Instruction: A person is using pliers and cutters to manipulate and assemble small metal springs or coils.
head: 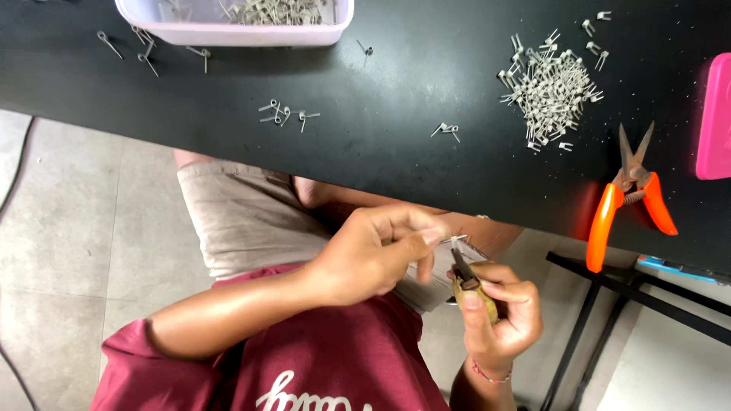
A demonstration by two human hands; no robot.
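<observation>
Below the black table's edge, over my lap, my left hand [373, 255] pinches a small metal wire spring [454, 240] between thumb and fingertips. My right hand [502, 308] grips a pair of small pliers [466, 280] with yellowish handles. The plier tips point up and meet the spring right beside my left fingertips.
On the black table [381, 152] lie a heap of small wire springs [550, 91], scattered springs [285, 114], orange-handled snips [628, 190], a pale plastic tub [228, 23] holding more springs, and a pink object [716, 114] at the right edge. A black stand [601, 304] rises right of my hand.
</observation>
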